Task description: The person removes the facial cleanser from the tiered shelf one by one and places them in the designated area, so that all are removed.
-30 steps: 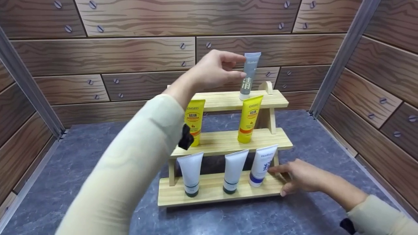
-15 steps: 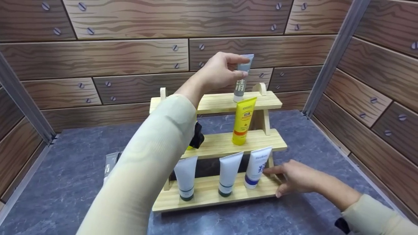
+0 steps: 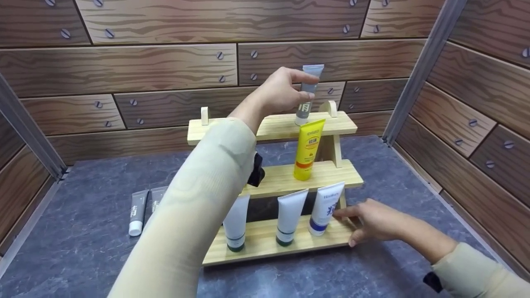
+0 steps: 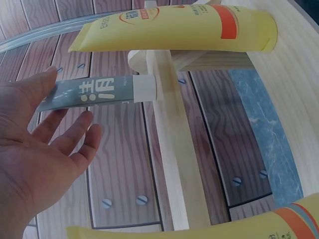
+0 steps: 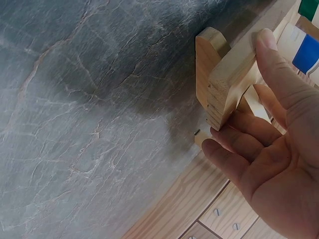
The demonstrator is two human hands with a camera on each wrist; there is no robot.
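"What marks the yellow squeeze tube (image 3: pixel 308 153)?"
"An orange-red band (image 3: pixel 304 164)."
"And the grey squeeze tube (image 4: pixel 117 94)?"
"Pale lettering (image 4: pixel 97 90), white cap (image 4: pixel 144 88)."
"The shelf rack (image 3: pixel 263 238)?"
"Pale wood grain."
"The tabletop (image 3: pixel 91 265)?"
"Blue-grey, marbled with lighter veins."
"The back wall (image 3: pixel 165 68)?"
"Brown, dark-grained."

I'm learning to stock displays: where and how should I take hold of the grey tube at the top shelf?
Probably pinch the grey tube by its upper body, from its left, as the left hand does: it is upright, cap down, flattened end high, with a yellow tube in front, lower down.
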